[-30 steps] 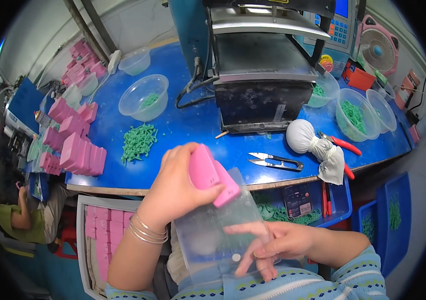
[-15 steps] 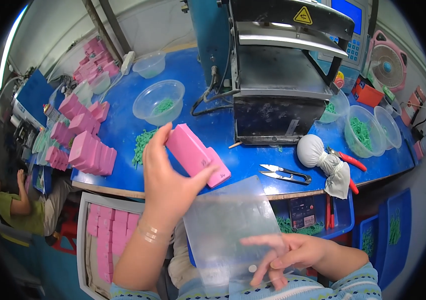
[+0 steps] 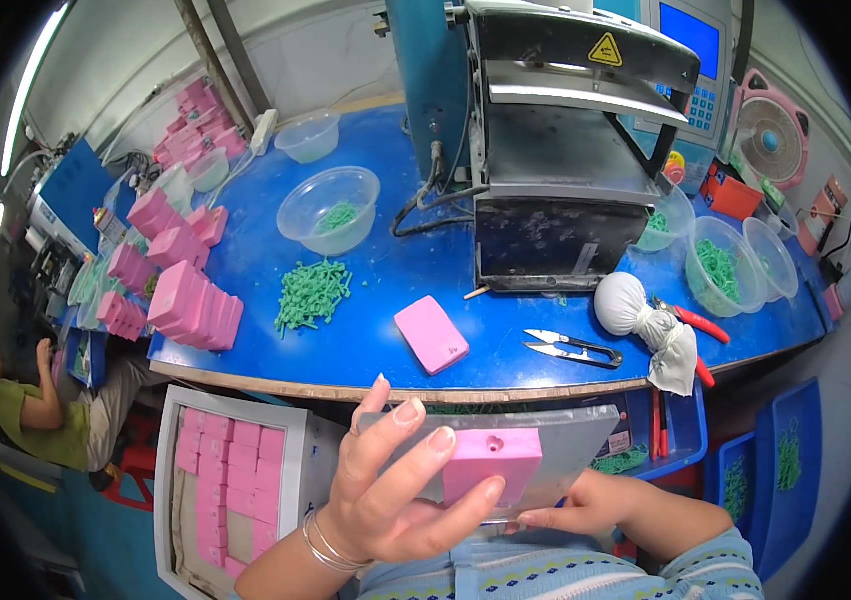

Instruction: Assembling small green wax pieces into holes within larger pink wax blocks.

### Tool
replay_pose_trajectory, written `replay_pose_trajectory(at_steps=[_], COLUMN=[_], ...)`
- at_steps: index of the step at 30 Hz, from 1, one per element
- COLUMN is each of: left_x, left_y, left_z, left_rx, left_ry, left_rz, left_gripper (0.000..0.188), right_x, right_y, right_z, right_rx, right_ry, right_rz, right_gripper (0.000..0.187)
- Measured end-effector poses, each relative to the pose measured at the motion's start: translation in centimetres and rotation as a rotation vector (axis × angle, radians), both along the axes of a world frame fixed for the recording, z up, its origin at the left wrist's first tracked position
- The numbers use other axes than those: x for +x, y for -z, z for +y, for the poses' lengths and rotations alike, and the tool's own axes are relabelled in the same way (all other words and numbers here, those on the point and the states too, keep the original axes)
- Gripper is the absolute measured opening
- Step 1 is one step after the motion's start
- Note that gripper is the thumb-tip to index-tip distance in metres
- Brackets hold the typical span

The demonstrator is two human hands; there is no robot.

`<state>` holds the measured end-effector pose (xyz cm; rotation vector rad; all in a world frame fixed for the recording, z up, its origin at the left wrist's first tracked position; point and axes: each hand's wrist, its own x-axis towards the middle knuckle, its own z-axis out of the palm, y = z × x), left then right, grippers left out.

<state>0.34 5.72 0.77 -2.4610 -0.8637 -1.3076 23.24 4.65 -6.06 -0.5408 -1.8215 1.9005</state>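
My left hand [image 3: 391,485] holds a pink block [image 3: 496,470] between its thumb and fingers, over a clear plastic sheet [image 3: 581,445]. A small hole shows in the block's visible end. My right hand [image 3: 586,505] grips the near edge of the sheet, its fingers partly hidden beneath. Another pink block [image 3: 432,335] lies by itself on the blue table [image 3: 386,345], just beyond the sheet. To its left sits a heap of small green pieces [image 3: 314,295].
Beyond stands a black press [image 3: 566,235]. Thread snips [image 3: 574,348], a white cloth bundle [image 3: 636,315] and red-handled pliers [image 3: 696,325] lie at right. Stacked pink blocks [image 3: 191,305] stand left, above a box [image 3: 291,450] of more. A person [image 3: 41,405] sits far left.
One pink block now rests on the table, while my left hand has come nearer with the other over the sheet. The sheet has tilted, and my right hand has closed on its edge.
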Motion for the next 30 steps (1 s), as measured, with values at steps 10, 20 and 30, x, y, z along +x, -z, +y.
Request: replay_pose_trajectory(at_steps=[10,20,30], left_x=[-0.9,-0.3,-1.2], left_y=[0.6,2.8,3.0], left_z=[3.0,7.8,7.3], left_rx=[-0.409,-0.524,-0.54], left_ry=[-0.058,-0.369,-0.378], left_rz=[-0.32,0.065,0.034], left_gripper=[0.049,0.049,0.046], right_x=[1.9,5.2,3.3], right_y=[-3.9,-13.8,-14.1], right_z=[0.2,2.9,9.5], right_rx=[-0.714,-0.685,-0.46], right_ry=[-0.103,0.166,0.689], right_rz=[0.225,0.643,0.571], right_gripper=[0.054,0.069,0.044])
